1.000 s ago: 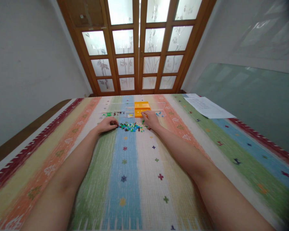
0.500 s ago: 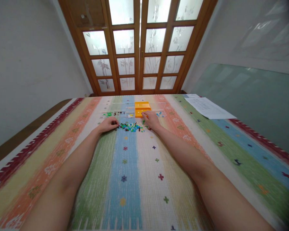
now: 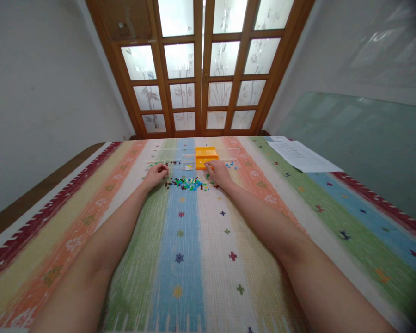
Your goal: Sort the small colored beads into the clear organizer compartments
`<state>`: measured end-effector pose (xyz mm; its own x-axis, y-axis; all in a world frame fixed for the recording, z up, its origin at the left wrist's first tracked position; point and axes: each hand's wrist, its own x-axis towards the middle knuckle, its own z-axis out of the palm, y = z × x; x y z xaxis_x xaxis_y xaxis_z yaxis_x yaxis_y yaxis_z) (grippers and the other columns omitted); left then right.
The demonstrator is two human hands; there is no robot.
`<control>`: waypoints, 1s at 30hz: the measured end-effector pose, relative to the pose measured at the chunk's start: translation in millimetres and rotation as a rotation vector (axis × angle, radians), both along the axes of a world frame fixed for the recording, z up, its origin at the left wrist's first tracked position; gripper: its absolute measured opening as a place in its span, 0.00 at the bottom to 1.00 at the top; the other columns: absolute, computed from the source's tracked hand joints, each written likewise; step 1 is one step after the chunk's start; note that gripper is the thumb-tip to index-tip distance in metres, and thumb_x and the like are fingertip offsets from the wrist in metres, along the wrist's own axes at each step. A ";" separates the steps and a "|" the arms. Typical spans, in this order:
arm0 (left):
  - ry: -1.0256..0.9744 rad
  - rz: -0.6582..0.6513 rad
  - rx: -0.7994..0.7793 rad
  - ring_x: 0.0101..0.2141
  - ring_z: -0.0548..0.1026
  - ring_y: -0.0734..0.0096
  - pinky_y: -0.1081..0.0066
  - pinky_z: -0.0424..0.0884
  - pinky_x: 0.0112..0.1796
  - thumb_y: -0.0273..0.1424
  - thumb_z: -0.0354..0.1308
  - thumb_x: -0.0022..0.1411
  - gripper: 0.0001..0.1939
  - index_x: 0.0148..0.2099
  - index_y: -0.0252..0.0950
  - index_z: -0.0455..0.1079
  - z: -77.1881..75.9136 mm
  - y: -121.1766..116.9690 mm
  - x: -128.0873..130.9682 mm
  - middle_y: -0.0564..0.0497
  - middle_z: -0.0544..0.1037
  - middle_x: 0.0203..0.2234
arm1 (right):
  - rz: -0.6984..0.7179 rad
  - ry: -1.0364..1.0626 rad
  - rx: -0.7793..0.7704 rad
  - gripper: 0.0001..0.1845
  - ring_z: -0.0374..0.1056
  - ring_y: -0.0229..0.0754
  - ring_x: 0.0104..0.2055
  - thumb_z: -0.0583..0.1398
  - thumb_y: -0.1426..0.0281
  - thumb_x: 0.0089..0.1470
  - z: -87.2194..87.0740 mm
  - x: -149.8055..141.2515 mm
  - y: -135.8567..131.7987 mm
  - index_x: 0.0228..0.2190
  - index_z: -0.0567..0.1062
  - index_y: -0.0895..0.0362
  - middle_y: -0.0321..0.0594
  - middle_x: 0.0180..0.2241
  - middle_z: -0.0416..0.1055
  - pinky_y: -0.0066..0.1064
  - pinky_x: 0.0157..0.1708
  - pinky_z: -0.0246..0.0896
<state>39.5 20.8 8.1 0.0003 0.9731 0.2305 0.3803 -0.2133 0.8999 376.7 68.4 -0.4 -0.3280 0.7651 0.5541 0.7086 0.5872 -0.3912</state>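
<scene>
My left hand point(image 3: 156, 175) is above the cloth at the left end of a pile of tiny coloured pieces point(image 3: 187, 183). Its thumb and fingertips are pinched together; whatever lies between them is too small to make out. Beyond it, green and dark brown pieces point(image 3: 173, 163) sit in a clear plastic tray. My right hand point(image 3: 217, 173) rests at the front of an open orange box point(image 3: 205, 151), its fingers curled over the box's near right part. Several blue pieces point(image 3: 230, 165) lie in the clear compartment right of that hand, and yellow ones point(image 3: 189, 166) left of the box.
A striped, patterned tablecloth point(image 3: 180, 231) covers the table. Printed white sheets point(image 3: 300, 156) lie at the far right. Behind the table stand wooden doors with frosted panes point(image 3: 203, 69), and a greenish glass panel point(image 3: 360, 138) leans along the right wall.
My left hand has lifted from the pile's left edge and moved slightly away from me, toward the tray's green and brown pieces. My right hand stays at the orange box.
</scene>
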 end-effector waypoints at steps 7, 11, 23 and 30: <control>-0.078 0.080 -0.004 0.23 0.69 0.73 0.74 0.60 0.25 0.34 0.54 0.60 0.09 0.41 0.39 0.71 -5.7 6.5 -1.4 0.56 0.70 0.23 | 0.016 0.008 -0.001 0.17 0.73 0.49 0.46 0.55 0.64 0.71 0.3 -1.1 -1.0 0.44 0.83 0.55 0.46 0.44 0.81 0.39 0.49 0.62; -0.089 0.098 -0.026 0.22 0.69 0.74 0.75 0.59 0.24 0.35 0.55 0.60 0.09 0.41 0.39 0.71 -5.8 6.9 -2.2 0.57 0.69 0.23 | 0.010 -0.008 -0.003 0.16 0.73 0.48 0.46 0.55 0.64 0.71 0.5 -1.5 -1.5 0.44 0.83 0.55 0.45 0.44 0.81 0.39 0.49 0.62; -0.089 0.232 -0.015 0.22 0.69 0.72 0.72 0.64 0.27 0.34 0.54 0.58 0.11 0.41 0.37 0.72 1.4 3.7 14.4 0.53 0.74 0.29 | 0.017 -0.033 -0.013 0.15 0.73 0.48 0.47 0.57 0.66 0.71 3.0 -2.6 -4.2 0.45 0.83 0.55 0.45 0.44 0.81 0.37 0.50 0.61; -0.066 0.222 0.004 0.23 0.70 0.72 0.72 0.64 0.27 0.34 0.58 0.58 0.10 0.40 0.37 0.75 -8.0 5.4 13.9 0.54 0.75 0.27 | 0.025 -0.040 -0.017 0.14 0.72 0.47 0.48 0.56 0.67 0.71 4.3 -3.8 -5.7 0.45 0.83 0.56 0.45 0.45 0.80 0.36 0.51 0.60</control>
<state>53.4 26.2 0.1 -0.2290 0.9466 0.2270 0.3590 -0.1347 0.9236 372.9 62.7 3.9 -0.3687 0.7656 0.5272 0.7094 0.5982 -0.3726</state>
